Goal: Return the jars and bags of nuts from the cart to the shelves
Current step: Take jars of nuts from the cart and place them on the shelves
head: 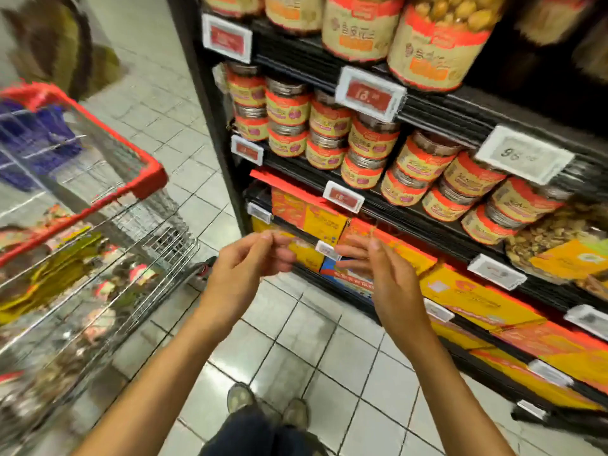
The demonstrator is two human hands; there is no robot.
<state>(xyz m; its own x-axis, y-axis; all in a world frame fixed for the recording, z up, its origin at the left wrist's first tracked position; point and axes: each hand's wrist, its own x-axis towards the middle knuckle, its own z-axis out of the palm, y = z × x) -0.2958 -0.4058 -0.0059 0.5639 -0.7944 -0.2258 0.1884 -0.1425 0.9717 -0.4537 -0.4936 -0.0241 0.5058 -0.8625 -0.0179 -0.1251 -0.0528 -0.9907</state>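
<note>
My left hand (245,261) and my right hand (378,268) hover empty in front of me at waist height, fingers relaxed, between the cart and the shelves. The wire shopping cart (138,179) with red trim stands at my left; blurred bags and jars of nuts (75,271) lie inside it. On the dark shelf unit (437,120) to my right, small red-and-yellow labelled jars (365,149) are stacked two and three high on the middle shelf. Large jars of nuts (434,44) stand on the top shelf. A bag of nuts (559,245) lies at the far right.
Yellow and orange boxes (477,301) fill the lower shelves, with price tags (370,93) clipped along every shelf edge. The floor is pale tile (306,340); my shoes (269,406) show at the bottom. A blurred dark shape (56,41) stands beyond the cart.
</note>
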